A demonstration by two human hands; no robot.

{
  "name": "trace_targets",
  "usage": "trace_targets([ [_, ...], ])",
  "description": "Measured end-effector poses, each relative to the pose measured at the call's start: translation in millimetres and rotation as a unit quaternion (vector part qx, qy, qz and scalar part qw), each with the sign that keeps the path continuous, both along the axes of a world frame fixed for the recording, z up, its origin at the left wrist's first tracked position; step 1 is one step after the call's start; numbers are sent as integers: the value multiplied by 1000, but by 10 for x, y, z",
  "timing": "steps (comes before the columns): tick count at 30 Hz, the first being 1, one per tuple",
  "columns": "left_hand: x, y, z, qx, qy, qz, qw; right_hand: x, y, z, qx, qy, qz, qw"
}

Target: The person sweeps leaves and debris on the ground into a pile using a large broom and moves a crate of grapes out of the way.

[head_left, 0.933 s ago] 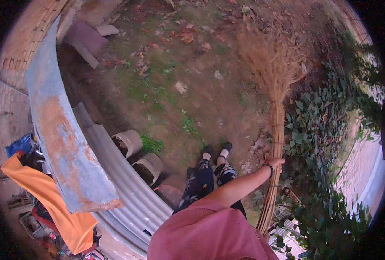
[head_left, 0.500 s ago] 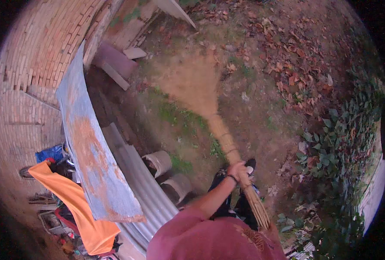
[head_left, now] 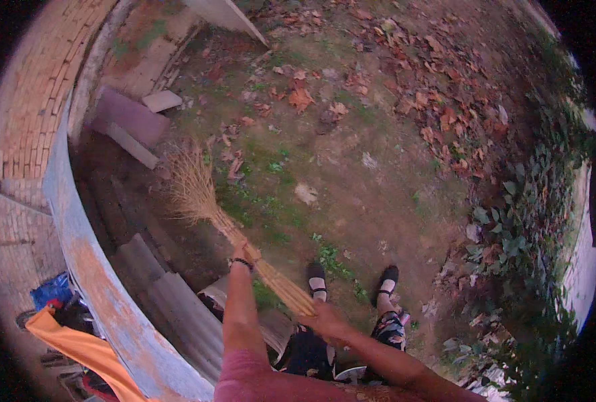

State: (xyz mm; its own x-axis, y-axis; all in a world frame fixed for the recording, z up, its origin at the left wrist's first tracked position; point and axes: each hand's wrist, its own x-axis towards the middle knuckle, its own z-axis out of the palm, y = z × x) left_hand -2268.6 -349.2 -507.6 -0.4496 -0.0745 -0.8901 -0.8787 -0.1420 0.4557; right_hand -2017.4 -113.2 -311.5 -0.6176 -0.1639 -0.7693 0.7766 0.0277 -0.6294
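Note:
A straw broom (head_left: pixel 274 278) slants across the lower middle of the view, its spread bristles (head_left: pixel 192 184) pointing far left over the ground. My left hand (head_left: pixel 241 253), with a dark bracelet at the wrist, is wrapped round the handle just below the bristles. Nearer to me, my right hand (head_left: pixel 326 320) grips the broom close to the end of its handle. The bristles reach beside scattered dry leaves and a stone block. My feet in dark shoes (head_left: pixel 387 275) stand just beyond the right hand.
Brown leaves (head_left: pixel 445 110) lie thickly at the far right. Leafy plants (head_left: pixel 512 224) line the right side. At the left are a bent rusty metal sheet (head_left: pixel 100 281), corrugated panels (head_left: pixel 184 321), an orange cloth (head_left: pixel 77 345) and a brick wall (head_left: pixel 40 100). A reddish block (head_left: pixel 131 115) lies far left.
The broom has swung to the left and nearer to me, and its bristles are no longer blurred. My right hand now shows on the handle's end. Both feet have come into sight.

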Motion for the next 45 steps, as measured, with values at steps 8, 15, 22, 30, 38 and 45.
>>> trace_targets([
  [8, 1870, 3233, 67, 222, -154, -220, 937, 2034, 555, 520, 22, -117, -499, 858],
  [15, 3377, 4796, 1391, 201, -57, -389, 897, 3077, 582, 1170, 72, -145, -630, 759],
  [22, 3533, 4248, 2005, 284, -106, -250, 919, 3132, 790, 1585, 73, -185, -540, 817],
  [30, 1452, 2782, 1566, 81, -77, -86, 990, 2058, 623, 656, 25, -36, -312, 949],
  [38, -1197, 1929, 343, 218, 141, -92, 961, -1257, 553, -384, 28, 85, -210, 974],
  [45, -1792, 2703, 232, -22, 81, -165, 983, -1729, 1129, -158, -83, 75, -299, 948],
])
